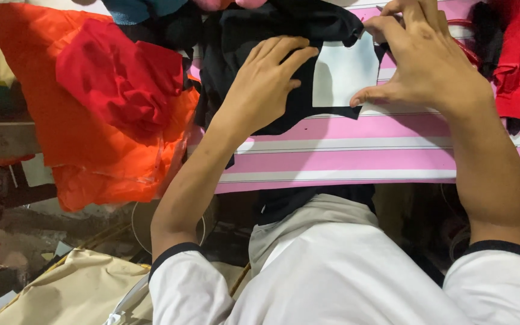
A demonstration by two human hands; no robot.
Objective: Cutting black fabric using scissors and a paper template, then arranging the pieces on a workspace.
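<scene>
Nearest me I note a white shirt [332, 271] with dark-trimmed sleeves, then the pink-and-white striped cloth [344, 159] covering the table to its near edge. Beyond it, my left hand [260, 87] lies flat, fingers together, pressing black fabric [236, 48] just left of a white rectangular piece [344, 72]. My right hand [422, 66] pinches that piece at its right side, thumb on its lower corner. Orange and red fabric [103, 102] hangs over the table's left edge.
</scene>
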